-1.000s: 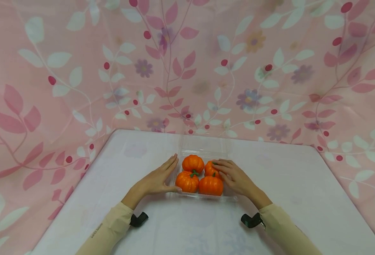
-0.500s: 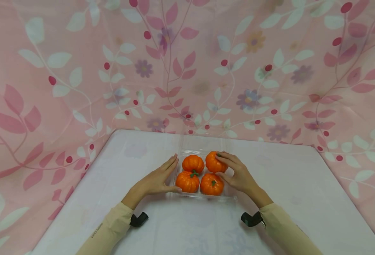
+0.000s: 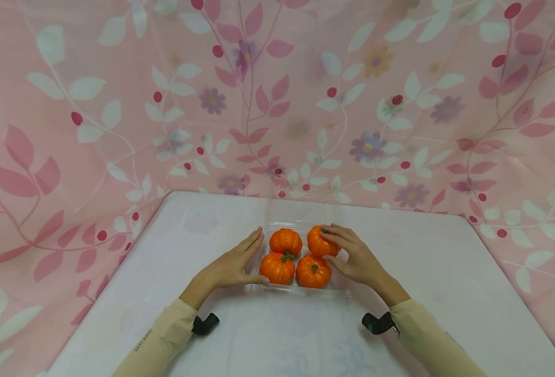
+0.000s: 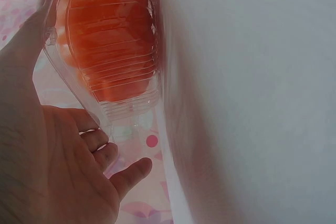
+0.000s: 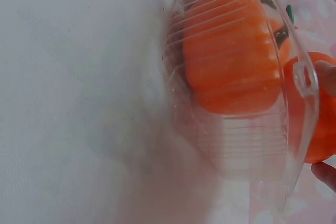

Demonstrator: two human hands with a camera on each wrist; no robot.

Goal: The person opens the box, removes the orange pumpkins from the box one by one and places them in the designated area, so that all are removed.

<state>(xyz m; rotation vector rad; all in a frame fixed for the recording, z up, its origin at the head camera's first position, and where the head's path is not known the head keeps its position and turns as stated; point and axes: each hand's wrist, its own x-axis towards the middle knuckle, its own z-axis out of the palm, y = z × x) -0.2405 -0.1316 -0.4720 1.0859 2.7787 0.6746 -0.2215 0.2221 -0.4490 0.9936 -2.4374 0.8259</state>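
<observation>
A clear plastic clamshell box (image 3: 305,291) lies on the table with its lid folded back. Two orange toy pumpkins sit in its left half, the back one (image 3: 284,242) behind the front one (image 3: 276,269). Another pumpkin (image 3: 313,273) with a green stem is at front right. My right hand (image 3: 359,259) grips a pumpkin (image 3: 317,244) at back right; in the right wrist view this held pumpkin (image 5: 321,129) is raised at the box rim. My left hand (image 3: 230,267) rests along the box's left side, fingers extended, thumb at the front corner.
The white-covered table (image 3: 428,293) extends around the box. Behind it hangs a pink floral cloth (image 3: 296,125). The transparent raised lid (image 3: 303,212) stands at the back of the box and is hard to make out.
My right hand has lifted the back-right pumpkin, then shifted slightly right with it. The front-right pumpkin has turned so its stem faces up. My left hand has stayed still.
</observation>
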